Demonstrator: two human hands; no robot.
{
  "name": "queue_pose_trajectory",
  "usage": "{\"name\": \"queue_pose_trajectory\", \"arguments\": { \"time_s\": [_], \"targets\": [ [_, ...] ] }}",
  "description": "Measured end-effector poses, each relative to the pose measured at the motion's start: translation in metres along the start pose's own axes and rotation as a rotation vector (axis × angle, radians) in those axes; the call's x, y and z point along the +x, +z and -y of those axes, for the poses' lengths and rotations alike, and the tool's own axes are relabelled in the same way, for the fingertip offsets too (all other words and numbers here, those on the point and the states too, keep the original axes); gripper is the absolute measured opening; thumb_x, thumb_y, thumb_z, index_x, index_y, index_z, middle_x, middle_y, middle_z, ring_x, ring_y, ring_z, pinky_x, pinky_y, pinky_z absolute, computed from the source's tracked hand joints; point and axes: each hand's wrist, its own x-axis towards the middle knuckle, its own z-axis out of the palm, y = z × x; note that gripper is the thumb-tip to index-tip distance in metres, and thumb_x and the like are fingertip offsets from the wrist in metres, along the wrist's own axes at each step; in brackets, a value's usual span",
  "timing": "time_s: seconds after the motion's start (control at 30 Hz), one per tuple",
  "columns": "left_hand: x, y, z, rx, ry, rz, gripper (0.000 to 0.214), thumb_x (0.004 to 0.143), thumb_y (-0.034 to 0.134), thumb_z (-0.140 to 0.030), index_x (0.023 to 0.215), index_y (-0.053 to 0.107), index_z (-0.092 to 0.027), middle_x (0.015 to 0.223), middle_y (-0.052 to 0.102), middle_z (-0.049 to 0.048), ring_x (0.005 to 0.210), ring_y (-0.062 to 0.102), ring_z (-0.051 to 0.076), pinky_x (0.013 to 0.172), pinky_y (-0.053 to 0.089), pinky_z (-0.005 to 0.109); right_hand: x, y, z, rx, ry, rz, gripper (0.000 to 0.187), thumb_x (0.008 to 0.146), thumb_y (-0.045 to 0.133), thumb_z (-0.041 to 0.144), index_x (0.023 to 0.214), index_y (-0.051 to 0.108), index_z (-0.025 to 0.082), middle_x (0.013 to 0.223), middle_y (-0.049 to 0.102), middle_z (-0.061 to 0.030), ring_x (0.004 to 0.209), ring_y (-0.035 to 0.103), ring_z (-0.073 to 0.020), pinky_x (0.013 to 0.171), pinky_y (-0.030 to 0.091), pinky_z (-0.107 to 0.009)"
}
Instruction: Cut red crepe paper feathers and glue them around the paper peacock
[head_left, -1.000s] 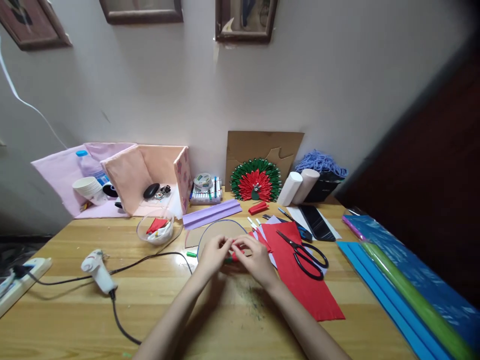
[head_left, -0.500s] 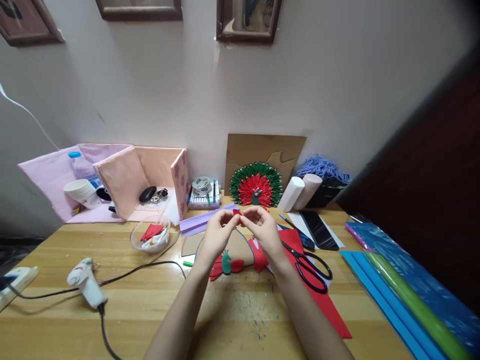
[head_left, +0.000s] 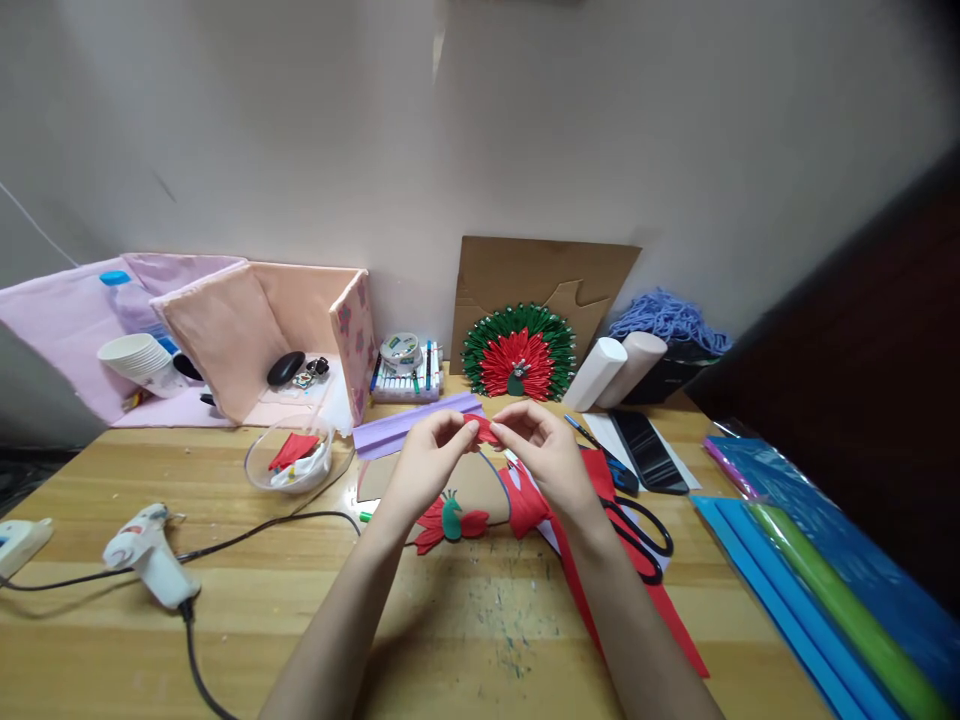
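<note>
Between my two hands is a small red fabric piece [head_left: 481, 430]. My left hand [head_left: 439, 450] pinches its left end and my right hand [head_left: 536, 445] pinches the right end, both held above the table. Below them lies a cardboard piece [head_left: 476, 487] bearing a green peacock shape [head_left: 451, 517] with red petals [head_left: 430, 527] around it. A pile of red pieces [head_left: 526, 505] sits by the cardboard's right edge. Under my right forearm stretch red cloth [head_left: 667, 620] and black-handled scissors [head_left: 646, 530], whose blades are hidden.
A glue gun [head_left: 150, 553] with its cord lies at left, near a clear bowl [head_left: 255, 465] of scraps. A finished green-and-red peacock [head_left: 517, 352] leans on cardboard at the back. Markers [head_left: 409, 385], a phone [head_left: 646, 452] and blue rolls [head_left: 765, 590] surround the work area.
The view has tilted down and shifted slightly. The red piece now shows more of its length between my fingers, and my hands sit a little farther apart.
</note>
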Motion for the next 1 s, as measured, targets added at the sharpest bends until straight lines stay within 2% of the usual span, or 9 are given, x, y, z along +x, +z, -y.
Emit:
{"name": "queue_pose_trajectory", "arguments": {
  "time_s": [0.17,0.3,0.67,0.87,1.0],
  "targets": [
    [-0.0011,-0.0016,-0.0003,0.012,0.014,0.016,0.022,0.076,0.063,-0.035,0.075,0.061,-0.013,0.071,0.063,0.0028,0.069,0.057,0.013,0.066,0.044,0.024,-0.0027,-0.0043,0.0064,-0.031,0.003,0.062,0.017,0.074,0.068,0.034,0.082,0.064,0.019,0.08,0.066,-0.0023,0.074,0.064,-0.0164,0.071,0.054,-0.031],
    [-0.0011,-0.0005,-0.0011,-0.032,-0.007,-0.038,0.022,0.074,0.065,-0.035,0.073,0.061,-0.013,0.068,0.062,0.0017,0.066,0.058,0.013,0.065,0.046,0.024,-0.0047,-0.0061,0.0084,-0.047,-0.016,0.124,0.018,0.074,0.069,0.032,0.086,0.064,0.02,0.086,0.068,-0.0025,0.082,0.065,-0.0173,0.077,0.054,-0.032],
    [-0.0007,0.0059,-0.0024,-0.2,-0.117,-0.052,0.026,0.07,0.069,-0.037,0.073,0.058,-0.013,0.071,0.066,0.0027,0.073,0.066,0.016,0.074,0.052,0.028,-0.0055,-0.0065,0.0081,-0.092,-0.057,0.007,0.018,0.072,0.071,0.029,0.086,0.062,0.021,0.082,0.066,-0.0014,0.077,0.064,-0.016,0.074,0.054,-0.031],
    [-0.0006,0.0056,-0.0027,-0.238,-0.116,-0.023,0.028,0.076,0.063,-0.04,0.078,0.06,-0.013,0.076,0.068,0.004,0.069,0.066,0.015,0.075,0.052,0.03,-0.0049,-0.0073,0.0097,-0.081,-0.042,-0.043,0.019,0.073,0.07,0.031,0.086,0.06,0.021,0.083,0.065,-0.0016,0.077,0.064,-0.0153,0.074,0.054,-0.03],
    [-0.001,0.006,-0.004,-0.191,-0.043,-0.032,0.024,0.076,0.064,-0.035,0.084,0.062,-0.013,0.083,0.069,0.004,0.072,0.065,0.014,0.075,0.052,0.027,-0.005,-0.0084,0.0108,-0.067,-0.017,-0.029,0.019,0.074,0.07,0.03,0.086,0.06,0.02,0.081,0.064,-0.0008,0.074,0.063,-0.0137,0.072,0.054,-0.028]
  ]
}}
